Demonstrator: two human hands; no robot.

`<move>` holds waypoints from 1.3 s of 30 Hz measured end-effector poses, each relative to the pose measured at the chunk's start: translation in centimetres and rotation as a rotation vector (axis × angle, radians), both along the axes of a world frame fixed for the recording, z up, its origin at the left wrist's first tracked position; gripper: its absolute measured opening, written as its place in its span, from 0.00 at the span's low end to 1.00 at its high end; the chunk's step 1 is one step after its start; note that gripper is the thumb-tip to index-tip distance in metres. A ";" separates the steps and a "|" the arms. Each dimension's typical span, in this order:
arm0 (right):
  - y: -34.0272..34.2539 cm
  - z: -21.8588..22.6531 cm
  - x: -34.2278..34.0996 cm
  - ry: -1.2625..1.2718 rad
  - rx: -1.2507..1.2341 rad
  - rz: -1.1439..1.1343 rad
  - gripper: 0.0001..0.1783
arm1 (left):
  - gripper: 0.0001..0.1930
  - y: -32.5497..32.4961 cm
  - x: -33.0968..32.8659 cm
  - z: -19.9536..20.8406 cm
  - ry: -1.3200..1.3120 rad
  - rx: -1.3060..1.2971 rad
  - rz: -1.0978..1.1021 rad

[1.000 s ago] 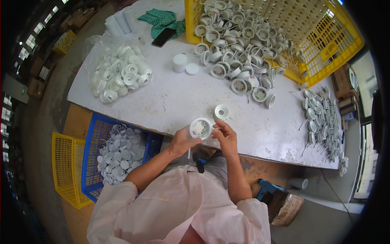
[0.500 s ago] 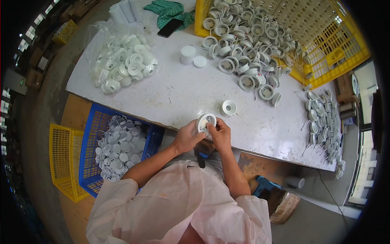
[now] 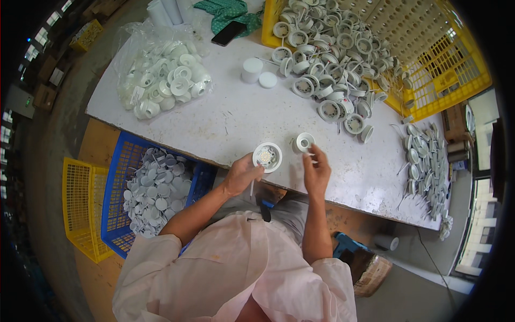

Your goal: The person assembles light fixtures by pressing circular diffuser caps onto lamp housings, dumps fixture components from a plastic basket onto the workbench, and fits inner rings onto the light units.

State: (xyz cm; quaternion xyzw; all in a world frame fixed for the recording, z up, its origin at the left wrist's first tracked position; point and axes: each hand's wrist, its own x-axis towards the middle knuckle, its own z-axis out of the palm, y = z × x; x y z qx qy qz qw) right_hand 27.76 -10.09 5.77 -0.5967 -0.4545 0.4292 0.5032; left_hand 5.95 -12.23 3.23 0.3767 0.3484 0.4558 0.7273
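Observation:
My left hand [image 3: 244, 175] is closed on the rim of a round white LED lamp housing [image 3: 267, 157], held face up over the table's front edge. Inside it a circuit board with small yellowish LEDs shows, and a thin wire hangs below. Just right of it, a white flanged cup-shaped ring [image 3: 304, 141] sits on the table. My right hand [image 3: 317, 170] is at the near edge of that ring, fingers apart and partly over it; whether they touch it is hard to see.
A clear bag of white rings [image 3: 166, 80] lies at left. Many similar housings [image 3: 343, 64] spill from a yellow crate [image 3: 445, 80] at back right; more wired parts [image 3: 424, 161] lie far right. White discs [image 3: 161, 185] fill a blue crate [image 3: 115, 188] below. A phone [image 3: 229, 33] lies behind.
My right hand has left the lamp housing and moved right to the flanged ring. The left hand now holds the housing alone, turned more face up.

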 end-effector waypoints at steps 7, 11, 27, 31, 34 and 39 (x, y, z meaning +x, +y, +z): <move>3.1 -3.0 2.7 -0.811 0.291 0.032 0.42 | 0.12 0.1 0.0 -0.6 0.123 0.052 0.027; 3.3 -2.8 2.3 -0.907 0.268 0.080 0.42 | 0.10 -0.5 -0.1 -1.1 0.138 0.001 0.060; 1.8 -1.2 2.7 -0.530 0.338 0.038 0.36 | 0.16 -0.1 -0.5 -0.9 -0.065 -0.173 -0.020; -0.1 1.2 0.5 -0.372 0.310 0.151 0.37 | 0.12 -0.2 0.4 0.1 -0.056 -0.175 0.054; -0.9 1.5 -1.1 -0.408 0.430 0.317 0.38 | 0.10 -0.3 0.6 -0.1 -0.039 -0.197 0.043; -1.4 1.7 -2.6 -0.518 0.362 0.433 0.41 | 0.10 -0.4 1.1 0.1 0.000 -0.149 0.064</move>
